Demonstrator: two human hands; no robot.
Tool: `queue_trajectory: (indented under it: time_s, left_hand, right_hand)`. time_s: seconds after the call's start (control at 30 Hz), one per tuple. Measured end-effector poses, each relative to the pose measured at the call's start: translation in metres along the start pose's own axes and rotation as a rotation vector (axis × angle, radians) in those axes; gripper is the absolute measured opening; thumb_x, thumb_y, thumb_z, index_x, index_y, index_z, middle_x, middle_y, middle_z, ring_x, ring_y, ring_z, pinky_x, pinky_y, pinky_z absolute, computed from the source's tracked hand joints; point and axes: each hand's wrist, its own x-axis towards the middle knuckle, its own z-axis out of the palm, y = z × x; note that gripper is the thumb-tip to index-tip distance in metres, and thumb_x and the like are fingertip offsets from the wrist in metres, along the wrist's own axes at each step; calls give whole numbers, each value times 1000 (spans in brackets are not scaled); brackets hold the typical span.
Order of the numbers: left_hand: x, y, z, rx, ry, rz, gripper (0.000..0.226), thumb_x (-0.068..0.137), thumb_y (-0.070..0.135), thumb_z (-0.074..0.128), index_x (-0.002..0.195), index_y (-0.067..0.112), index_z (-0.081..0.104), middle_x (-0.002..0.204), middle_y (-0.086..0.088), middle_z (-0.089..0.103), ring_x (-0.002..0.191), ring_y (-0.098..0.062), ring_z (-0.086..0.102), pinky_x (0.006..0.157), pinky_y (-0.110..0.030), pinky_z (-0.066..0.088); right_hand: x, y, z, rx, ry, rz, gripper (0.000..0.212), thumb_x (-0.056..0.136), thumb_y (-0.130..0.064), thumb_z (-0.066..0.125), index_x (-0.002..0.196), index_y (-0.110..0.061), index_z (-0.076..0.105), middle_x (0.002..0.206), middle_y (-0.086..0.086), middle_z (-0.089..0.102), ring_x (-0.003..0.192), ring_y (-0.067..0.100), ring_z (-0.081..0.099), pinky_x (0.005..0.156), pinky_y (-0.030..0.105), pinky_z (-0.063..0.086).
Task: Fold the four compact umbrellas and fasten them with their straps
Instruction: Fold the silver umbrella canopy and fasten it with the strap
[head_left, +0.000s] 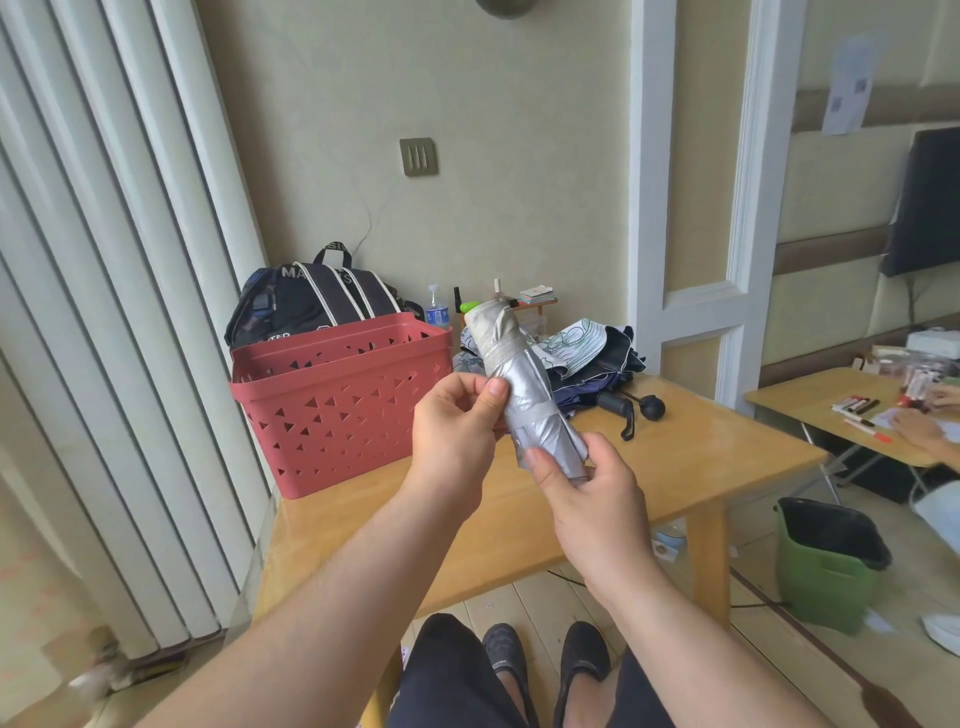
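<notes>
Silver umbrella, tilted above the table, gripped by left hand mid-roll and right hand at its base.

Partial "MA…S" on backpack

wooden table, red basket, unfolded umbrellas

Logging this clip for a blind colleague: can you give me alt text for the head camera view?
Two bare hands hold a rolled silver compact umbrella above a wooden table, the left hand pinching its middle and the right hand gripping its lower end. On the table behind sit a red perforated basket and a heap of unfolded umbrellas.
</notes>
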Motion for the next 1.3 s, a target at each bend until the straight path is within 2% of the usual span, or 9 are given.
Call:
queue_trajectory:
  time_s: [0.17, 0.3, 0.37, 0.57, 0.7, 0.83, 0.97, 1.07, 1.3]
  left_hand:
    - [-5, 2, 0, -41, 5, 24, 18, 102, 7, 63, 95, 14, 48, 88, -8, 68, 75, -22, 66, 76, -40, 62]
    - [-3, 8, -3, 345, 72, 175, 14, 93, 26, 76, 95, 27, 61, 111, 0, 68, 66, 5, 60, 70, -33, 55]
    - [-5, 13, -2, 347, 28, 165, 6, 97, 30, 70, 92, 28, 70, 99, 5, 74, 70, 2, 62, 73, -33, 54]
    - [-9, 18, 0, 225, -11, 111, 40, 91, 65, 65, 85, 26, 64, 91, 3, 76, 88, -19, 72, 92, -52, 58]
    - [-9, 18, 2, 298, 23, 157, 36, 89, 57, 72, 79, 24, 61, 87, 2, 74, 88, -20, 69, 89, -58, 57]
    - [-7, 18, 0, 305, 9, 150, 31, 87, 57, 72, 79, 28, 64, 82, 6, 74, 86, -25, 69, 88, -58, 56]
    - [-3, 14, -1, 287, -9, 140, 21, 87, 47, 73, 78, 29, 68, 87, -3, 78, 89, -32, 72, 88, -57, 56]
    - [1, 11, 0, 265, -9, 107, 17, 87, 45, 70, 81, 29, 72, 89, -6, 78, 89, -34, 72, 92, -58, 57]
    - [3, 7, 3, 188, 46, 41, 23, 105, 17, 57, 89, 14, 72, 82, -4, 75, 75, -17, 67, 90, -55, 57]
  right_hand:
    - [-2, -5, -2, -176, 77, -68, 29, 87, -51, 74, 106, -40, 55, 83, -17, 70, 72, 10, 64, 63, 34, 51]
    - [-5, -5, -2, -222, 129, -142, 35, 87, -36, 74, 108, -40, 46, 87, -15, 66, 72, 17, 62, 64, 40, 53]
    - [-6, -4, -3, -244, 144, -178, 40, 86, -36, 78, 109, -40, 46, 90, -13, 66, 74, 19, 62, 63, 39, 53]
    - [-4, -4, -2, -229, 153, -227, 50, 79, -40, 84, 112, -40, 45, 103, -13, 59, 85, 15, 57, 63, 34, 45]
    - [-8, -2, -1, -178, 143, -286, 44, 85, -63, 64, 116, -36, 50, 107, -13, 55, 89, 4, 51, 67, 19, 41]
    - [-4, -2, -1, -12, 121, -175, 32, 98, -69, 32, 104, -44, 51, 98, -17, 62, 91, 5, 59, 71, 35, 47]
    - [0, 0, 0, 43, 81, -51, 20, 97, -64, 49, 114, -52, 49, 90, -10, 66, 78, 15, 66, 69, 39, 53]
    - [0, 3, -1, -11, 24, -30, 47, 96, -63, 53, 139, -46, 46, 107, -18, 66, 94, 8, 66, 79, 33, 51]
    - [2, 0, -1, -134, 13, -69, 25, 95, -61, 58, 113, -44, 60, 86, -25, 71, 77, -1, 63, 64, 28, 48]
